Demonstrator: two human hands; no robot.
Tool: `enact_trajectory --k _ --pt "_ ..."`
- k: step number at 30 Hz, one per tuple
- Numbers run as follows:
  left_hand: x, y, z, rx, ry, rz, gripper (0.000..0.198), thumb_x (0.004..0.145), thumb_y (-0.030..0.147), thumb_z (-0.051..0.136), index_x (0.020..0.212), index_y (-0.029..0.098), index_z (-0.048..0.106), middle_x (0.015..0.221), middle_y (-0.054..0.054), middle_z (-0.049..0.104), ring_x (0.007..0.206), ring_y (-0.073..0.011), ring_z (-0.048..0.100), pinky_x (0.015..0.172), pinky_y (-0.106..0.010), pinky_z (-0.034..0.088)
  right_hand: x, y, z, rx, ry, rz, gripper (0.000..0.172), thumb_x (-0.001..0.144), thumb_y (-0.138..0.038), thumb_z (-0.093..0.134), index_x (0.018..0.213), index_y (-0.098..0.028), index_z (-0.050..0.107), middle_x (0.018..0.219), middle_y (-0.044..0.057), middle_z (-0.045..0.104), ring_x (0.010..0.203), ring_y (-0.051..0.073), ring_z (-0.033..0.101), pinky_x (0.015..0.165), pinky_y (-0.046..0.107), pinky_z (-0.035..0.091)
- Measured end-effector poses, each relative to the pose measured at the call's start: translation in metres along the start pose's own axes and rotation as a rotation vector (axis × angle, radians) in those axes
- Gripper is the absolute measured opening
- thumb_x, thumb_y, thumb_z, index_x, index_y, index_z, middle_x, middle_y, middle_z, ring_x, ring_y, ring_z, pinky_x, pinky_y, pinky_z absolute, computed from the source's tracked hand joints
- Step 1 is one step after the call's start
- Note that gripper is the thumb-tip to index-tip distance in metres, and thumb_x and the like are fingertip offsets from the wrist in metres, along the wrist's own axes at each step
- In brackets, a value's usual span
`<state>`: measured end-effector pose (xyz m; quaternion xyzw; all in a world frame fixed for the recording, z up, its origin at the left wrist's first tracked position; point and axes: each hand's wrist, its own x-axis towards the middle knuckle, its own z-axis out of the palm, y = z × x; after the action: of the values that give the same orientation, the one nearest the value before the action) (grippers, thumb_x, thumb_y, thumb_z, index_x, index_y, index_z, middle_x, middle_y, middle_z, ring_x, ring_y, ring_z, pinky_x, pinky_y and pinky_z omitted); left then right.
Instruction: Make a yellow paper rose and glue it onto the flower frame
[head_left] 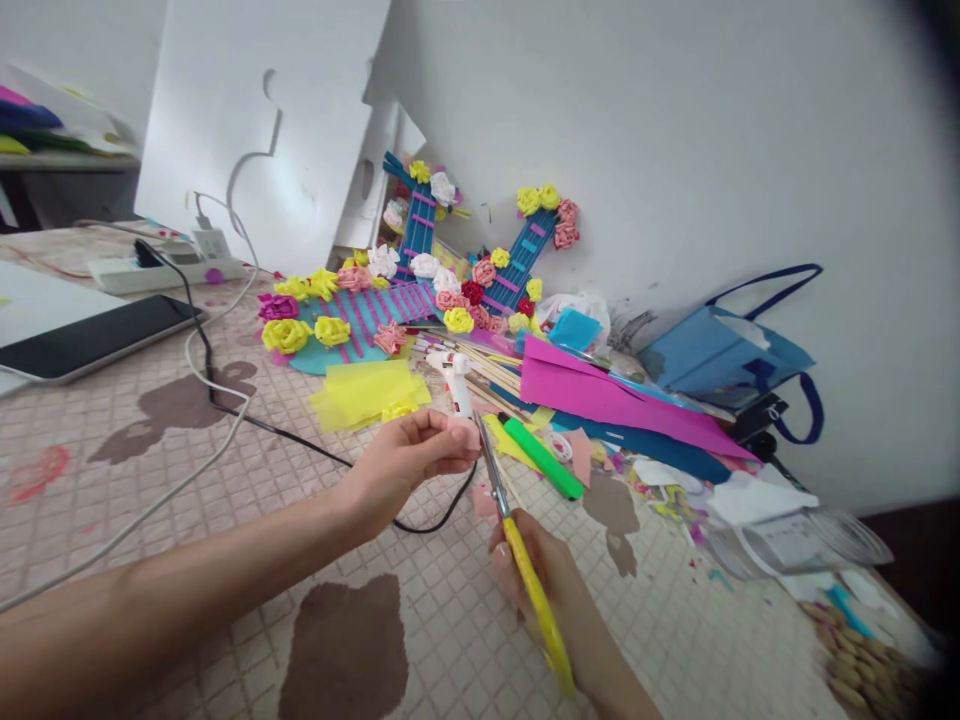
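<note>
My left hand (409,462) pinches a small pink piece of paper (465,432) between thumb and fingers, held just above the table. My right hand (544,580) grips yellow-handled scissors (525,570), whose metal blades (487,463) point up and meet the lower edge of the pink piece. A small pink scrap (482,502) lies on the table right under the blades. A white glue gun (456,385) lies just beyond my left fingers.
Craft clutter fills the back: blue stick frames with paper roses (420,285), yellow tissue (367,395), magenta sheet (600,395), green marker (542,458), wooden sticks, blue bag (724,350). A phone (94,335), power strip (165,265) and cables (217,400) lie left.
</note>
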<state>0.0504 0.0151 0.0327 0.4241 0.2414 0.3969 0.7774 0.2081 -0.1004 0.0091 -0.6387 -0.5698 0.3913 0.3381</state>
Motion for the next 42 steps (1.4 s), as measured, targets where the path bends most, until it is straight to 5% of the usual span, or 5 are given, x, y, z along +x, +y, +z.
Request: enact_trajectory --k 24,42 --pt "0.001 0.001 0.0 -0.024 0.002 -0.022 0.017 0.078 0.026 0.067 0.075 0.014 0.057 0.082 -0.002 0.064 0.078 -0.0104 0.06 0.075 -0.023 0.049 0.004 -0.003 0.0 0.032 0.044 0.051 0.035 0.071 -0.051 0.062 0.073 -0.02 0.045 0.056 -0.007 0.039 0.045 0.007 0.035 0.04 0.019 0.03" --pt "0.001 0.003 0.001 -0.031 0.004 -0.03 0.016 0.077 0.028 0.068 0.074 0.014 0.059 0.082 -0.001 0.065 0.079 -0.011 0.06 0.077 -0.024 0.048 0.001 -0.003 0.0 -0.021 0.058 0.032 0.028 0.077 -0.046 0.055 0.072 -0.02 0.045 0.055 -0.006 0.037 0.045 0.008 0.034 0.04 0.02 0.028"
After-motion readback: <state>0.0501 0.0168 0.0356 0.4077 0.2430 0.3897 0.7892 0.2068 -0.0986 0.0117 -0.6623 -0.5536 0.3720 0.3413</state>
